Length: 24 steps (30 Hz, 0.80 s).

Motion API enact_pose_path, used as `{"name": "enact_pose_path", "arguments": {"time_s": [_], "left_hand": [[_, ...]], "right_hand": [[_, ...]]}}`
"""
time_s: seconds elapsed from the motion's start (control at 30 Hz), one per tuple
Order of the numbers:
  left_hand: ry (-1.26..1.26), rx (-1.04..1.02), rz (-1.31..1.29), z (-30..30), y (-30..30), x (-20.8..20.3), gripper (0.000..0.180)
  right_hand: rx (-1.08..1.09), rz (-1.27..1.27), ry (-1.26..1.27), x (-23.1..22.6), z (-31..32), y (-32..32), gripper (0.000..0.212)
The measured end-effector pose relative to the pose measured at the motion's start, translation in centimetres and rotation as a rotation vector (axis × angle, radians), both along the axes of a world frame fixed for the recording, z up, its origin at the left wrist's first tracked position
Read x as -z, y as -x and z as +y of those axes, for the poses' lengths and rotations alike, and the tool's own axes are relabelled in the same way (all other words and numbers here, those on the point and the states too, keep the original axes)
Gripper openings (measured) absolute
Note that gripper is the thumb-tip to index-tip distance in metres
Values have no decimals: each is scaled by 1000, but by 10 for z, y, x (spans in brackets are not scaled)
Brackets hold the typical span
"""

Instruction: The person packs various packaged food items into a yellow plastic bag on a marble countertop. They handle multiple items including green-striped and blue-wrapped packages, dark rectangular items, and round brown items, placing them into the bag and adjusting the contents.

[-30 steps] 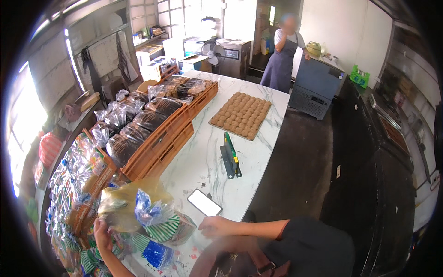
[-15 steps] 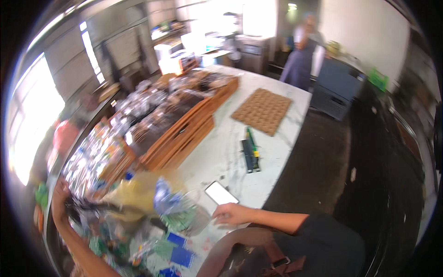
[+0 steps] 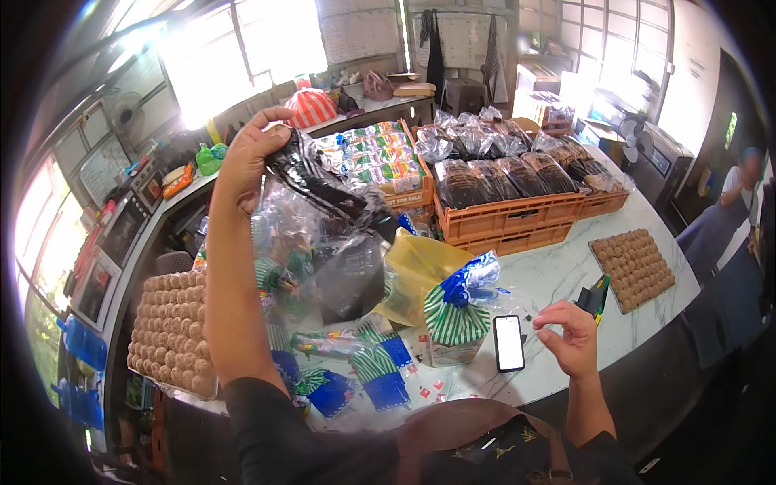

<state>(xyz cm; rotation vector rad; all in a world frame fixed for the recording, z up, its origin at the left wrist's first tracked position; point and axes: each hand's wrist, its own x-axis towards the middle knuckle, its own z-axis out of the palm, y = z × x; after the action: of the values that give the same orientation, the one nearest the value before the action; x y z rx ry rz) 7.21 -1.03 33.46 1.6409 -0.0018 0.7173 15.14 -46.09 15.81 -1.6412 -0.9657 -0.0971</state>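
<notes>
At the far left, at about nine o'clock, a tray of round brown cookies (image 3: 170, 323) is seen at the counter's edge. Just right of it the left hand (image 3: 252, 153) is raised high, toward eleven o'clock, and is closed around the top of a clear plastic bag (image 3: 323, 234), which hangs from the fist over the counter; something dark is held within the upper part of the bag. Below the bag, at six o'clock, green-and-blue striped bags (image 3: 372, 372) are scattered on the marble counter (image 3: 558, 267). A yellow bag (image 3: 412, 271) and a wrapped loaf in a striped bag (image 3: 454, 319) are found near the centre. At one o'clock, orange crates (image 3: 517, 218) filled with dark bagged loaves are stacked. A phone (image 3: 509, 343) lies flat at five o'clock. Just right of it the right hand (image 3: 570, 335) hovers, fingers loosely curled with thumb and forefinger pinched; whether anything is gripped cannot be told. At three o'clock a second tray of cookies (image 3: 634, 269) rests.
</notes>
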Motion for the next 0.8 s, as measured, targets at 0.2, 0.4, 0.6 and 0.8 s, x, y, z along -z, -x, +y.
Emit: {"name": "enact_pose_path", "arguments": {"time_s": [0.2, 0.4, 0.6, 0.8], "left_hand": [[137, 39, 113, -33, 7, 29, 29], [251, 222, 130, -58, 22, 61, 30], [-75, -11, 280, -56, 40, 74, 33], [-450, 289, 325, -65, 56, 89, 30]], "right_hand": [[-126, -718, 90, -47, 72, 40, 52], [-180, -768, -130, -56, 147, 13, 29], [-434, 299, -442, -68, 164, -21, 20], [-461, 361, -415, -58, 159, -22, 17]]}}
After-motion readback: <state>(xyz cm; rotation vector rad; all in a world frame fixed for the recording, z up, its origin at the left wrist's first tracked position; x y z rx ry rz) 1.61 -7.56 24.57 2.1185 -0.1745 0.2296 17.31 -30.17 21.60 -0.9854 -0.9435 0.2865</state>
